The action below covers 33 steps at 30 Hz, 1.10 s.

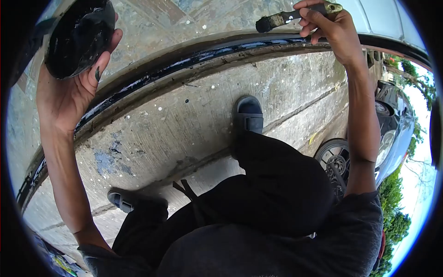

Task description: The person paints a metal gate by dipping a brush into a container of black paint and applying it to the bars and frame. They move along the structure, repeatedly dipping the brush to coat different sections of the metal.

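A round bowl (80,39), black with wet-looking paint inside, rests in my left hand (76,94) at the upper left, the fingers curled behind its rim. Dark paint marks one of those fingers. At the upper right, my right hand (330,27) grips the handle of a paintbrush (281,20). The brush points left, and its bristles are coated black. Just below the brush runs a long dark rail (203,55) with glossy black streaks, curving down to the left. Neither the bristles nor the bowl touches the rail.
Paint-spotted concrete (184,115) lies under my sandalled feet. Beyond the rail is a tiled floor (184,18). A wheel (336,159) and a parked car (397,124) stand at the right. A white panel (378,18) is at the top right.
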Each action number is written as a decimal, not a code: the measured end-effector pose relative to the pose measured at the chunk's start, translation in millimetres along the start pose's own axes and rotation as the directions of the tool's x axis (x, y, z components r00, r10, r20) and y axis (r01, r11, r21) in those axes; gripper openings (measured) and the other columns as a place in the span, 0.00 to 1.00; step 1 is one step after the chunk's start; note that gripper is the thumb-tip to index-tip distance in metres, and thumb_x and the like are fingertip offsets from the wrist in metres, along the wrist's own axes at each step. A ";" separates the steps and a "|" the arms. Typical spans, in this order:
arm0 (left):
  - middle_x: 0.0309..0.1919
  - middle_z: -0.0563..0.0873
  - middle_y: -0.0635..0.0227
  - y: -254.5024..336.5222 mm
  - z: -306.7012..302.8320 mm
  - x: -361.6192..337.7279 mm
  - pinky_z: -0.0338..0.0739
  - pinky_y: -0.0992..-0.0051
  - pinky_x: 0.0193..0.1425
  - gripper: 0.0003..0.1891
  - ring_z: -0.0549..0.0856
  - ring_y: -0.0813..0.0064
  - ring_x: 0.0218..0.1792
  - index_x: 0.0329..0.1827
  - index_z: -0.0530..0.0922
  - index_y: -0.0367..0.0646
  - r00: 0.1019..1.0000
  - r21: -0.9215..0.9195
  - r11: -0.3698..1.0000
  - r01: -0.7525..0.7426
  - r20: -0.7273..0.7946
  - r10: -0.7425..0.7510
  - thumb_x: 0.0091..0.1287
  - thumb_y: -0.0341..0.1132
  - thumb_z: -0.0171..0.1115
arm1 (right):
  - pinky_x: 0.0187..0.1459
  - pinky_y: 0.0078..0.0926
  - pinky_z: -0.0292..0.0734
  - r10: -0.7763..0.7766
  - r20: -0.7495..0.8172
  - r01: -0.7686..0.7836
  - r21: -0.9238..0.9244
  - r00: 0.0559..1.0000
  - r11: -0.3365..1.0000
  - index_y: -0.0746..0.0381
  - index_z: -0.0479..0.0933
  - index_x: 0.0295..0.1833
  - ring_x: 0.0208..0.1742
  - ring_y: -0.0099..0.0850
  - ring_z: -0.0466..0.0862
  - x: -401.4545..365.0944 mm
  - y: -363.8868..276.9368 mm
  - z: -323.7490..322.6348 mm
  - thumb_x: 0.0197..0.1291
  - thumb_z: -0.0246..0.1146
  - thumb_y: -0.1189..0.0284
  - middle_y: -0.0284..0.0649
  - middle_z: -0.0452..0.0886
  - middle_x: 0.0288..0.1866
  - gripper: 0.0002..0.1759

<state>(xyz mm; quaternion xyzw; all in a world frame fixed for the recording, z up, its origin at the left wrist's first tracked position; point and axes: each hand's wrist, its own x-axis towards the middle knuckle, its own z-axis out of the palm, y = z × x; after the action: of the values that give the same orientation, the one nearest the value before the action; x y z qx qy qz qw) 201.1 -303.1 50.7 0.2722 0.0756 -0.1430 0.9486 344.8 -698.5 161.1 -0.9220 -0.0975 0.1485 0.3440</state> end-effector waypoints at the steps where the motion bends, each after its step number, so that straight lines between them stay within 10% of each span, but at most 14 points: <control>1: 0.76 0.62 0.42 -9.6 10.8 5.3 0.84 0.50 0.63 0.31 0.73 0.40 0.69 0.82 0.49 0.36 0.999 -0.019 1.000 0.012 -0.038 -0.013 0.82 0.43 0.43 | 0.28 0.19 0.82 -0.005 0.042 0.004 0.009 0.999 1.000 0.70 0.82 0.48 0.29 0.25 0.86 6.6 7.9 -1.8 0.66 0.63 0.74 0.38 0.84 0.28 0.11; 3: 0.75 0.63 0.42 -25.5 28.0 14.3 0.85 0.50 0.61 0.31 0.75 0.40 0.68 0.82 0.49 0.36 0.995 0.000 1.000 0.026 -0.093 -0.026 0.82 0.43 0.43 | 0.23 0.14 0.75 -0.247 0.279 0.263 -0.020 0.928 0.965 0.61 0.84 0.55 0.30 0.18 0.86 48.2 77.8 -14.6 0.71 0.65 0.66 0.34 0.86 0.34 0.14; 10: 0.75 0.64 0.42 -69.9 60.4 66.9 0.89 0.52 0.56 0.30 0.80 0.40 0.63 0.81 0.52 0.35 0.960 0.100 0.995 0.029 -0.281 0.000 0.82 0.43 0.41 | 0.22 0.15 0.74 -0.231 0.688 0.330 -0.013 0.688 0.944 0.59 0.86 0.49 0.27 0.18 0.83 121.5 120.3 39.8 0.69 0.67 0.66 0.32 0.84 0.30 0.10; 23: 0.67 0.75 0.44 -106.5 42.9 125.7 0.91 0.56 0.55 0.29 0.81 0.40 0.62 0.77 0.63 0.38 0.943 0.163 0.984 0.064 -0.333 -0.006 0.83 0.50 0.35 | 0.29 0.24 0.74 -0.260 0.628 0.354 -0.026 0.733 0.935 0.63 0.86 0.43 0.23 0.20 0.78 121.0 119.1 48.7 0.68 0.66 0.70 0.34 0.82 0.26 0.08; 29: 0.66 0.76 0.44 -97.9 48.3 128.0 0.92 0.57 0.53 0.30 0.82 0.41 0.60 0.76 0.63 0.37 0.918 0.187 0.973 0.136 -0.393 -0.053 0.83 0.51 0.35 | 0.25 0.21 0.65 -0.319 0.648 0.194 0.258 0.692 0.946 0.64 0.86 0.42 0.22 0.17 0.71 106.1 122.8 66.4 0.66 0.66 0.73 0.30 0.79 0.24 0.06; 33: 0.71 0.68 0.41 -89.0 34.6 132.1 0.91 0.52 0.53 0.34 0.79 0.37 0.62 0.80 0.54 0.36 0.961 0.065 0.996 0.069 -0.271 -0.049 0.81 0.53 0.41 | 0.25 0.19 0.64 -0.323 0.480 0.205 0.283 0.815 0.937 0.65 0.86 0.41 0.24 0.14 0.71 117.7 141.0 63.4 0.65 0.66 0.77 0.28 0.79 0.24 0.04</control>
<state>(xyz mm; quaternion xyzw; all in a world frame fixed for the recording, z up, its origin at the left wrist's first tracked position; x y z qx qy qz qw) 300.8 -424.3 6.5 0.3215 0.2064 -0.1356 0.9141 444.4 -732.0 -2.4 -0.7811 -0.2974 0.3521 0.4214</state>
